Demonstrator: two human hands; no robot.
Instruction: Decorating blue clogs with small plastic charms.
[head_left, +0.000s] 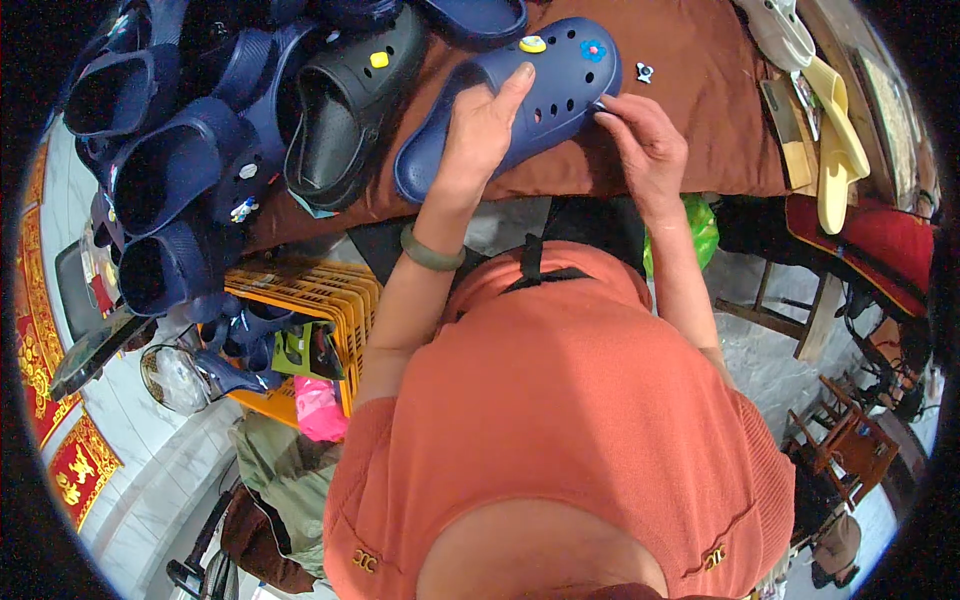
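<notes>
The left hand (482, 125) clamps its fingers around a blue clog (520, 95) lying on the brown tabletop (700, 90). The right hand (645, 140) presses closed fingertips against the clog's toe edge, near a small loose charm (644, 72).

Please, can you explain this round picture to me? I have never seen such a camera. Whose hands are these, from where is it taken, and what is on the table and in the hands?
The camera sits on a person's head and looks down, so you see that person's own orange top and two bare arms. The wide lens bends the picture into a round shape.

The left hand grips a dark blue clog from above. The right hand touches the clog's toe end with its fingertips. The clog carries a yellow charm and a blue flower charm.

It rests on a table with a brown cloth. To the left lies a pile of dark clogs, and a loose small charm lies beside the clog.
</notes>
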